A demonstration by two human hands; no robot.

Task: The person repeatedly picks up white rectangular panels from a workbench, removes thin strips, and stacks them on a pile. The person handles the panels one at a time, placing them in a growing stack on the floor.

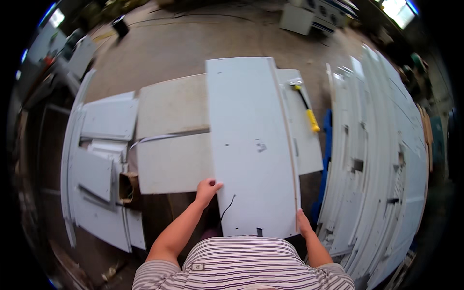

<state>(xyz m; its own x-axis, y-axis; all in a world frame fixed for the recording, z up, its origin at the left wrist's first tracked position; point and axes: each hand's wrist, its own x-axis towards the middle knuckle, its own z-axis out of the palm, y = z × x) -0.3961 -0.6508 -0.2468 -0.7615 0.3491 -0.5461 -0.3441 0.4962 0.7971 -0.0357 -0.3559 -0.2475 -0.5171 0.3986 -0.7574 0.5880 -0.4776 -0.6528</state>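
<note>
A long white panel [251,106] lies lengthwise in front of me, its near end close to my body. My left hand [208,190] is closed at its left edge, with the fingertips on the rim. On the opposite side, my right hand [303,223] grips the right edge near the close corner; its fingers are partly hidden. A short dark cord [227,208] lies on the near part of the panel. Under it, two beige boards [174,162] stick out to the left. To the right, a hammer [308,108] with a yellow grip rests on another white board [309,157].
Stacked white panels [99,193] and an open cardboard box [128,187] stand at the left. Many long white panels [386,145] are piled along the right, beside a blue piece [325,164]. Farther off are a black bin [120,25] and a white machine-like unit [309,17].
</note>
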